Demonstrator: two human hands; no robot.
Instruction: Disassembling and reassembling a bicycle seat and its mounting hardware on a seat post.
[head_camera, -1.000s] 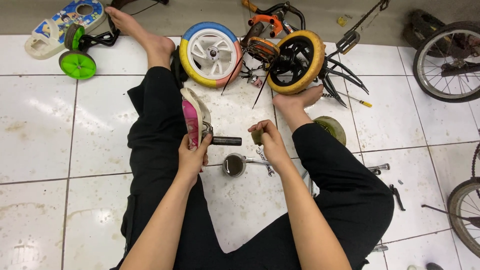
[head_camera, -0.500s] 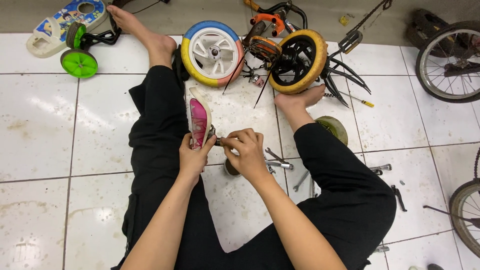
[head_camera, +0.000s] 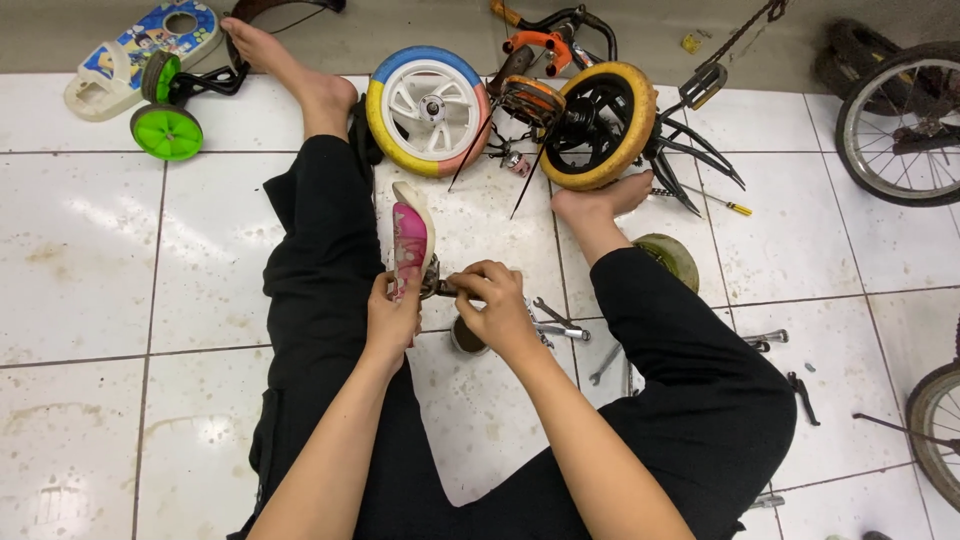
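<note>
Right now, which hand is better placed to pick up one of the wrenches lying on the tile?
Probably the right hand: the wrenches lie just beside it, while the left hand grips the pink seat, farther away.

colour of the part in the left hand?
Pink with a cream edge: the left hand holds the saddle-like part, shown in the head view.

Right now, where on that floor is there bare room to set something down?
Bare tiles lie left of the left leg, below the green wheel. Between the legs, near the spanners and both hands, and up by the yellow wheel, it is crowded.
</note>
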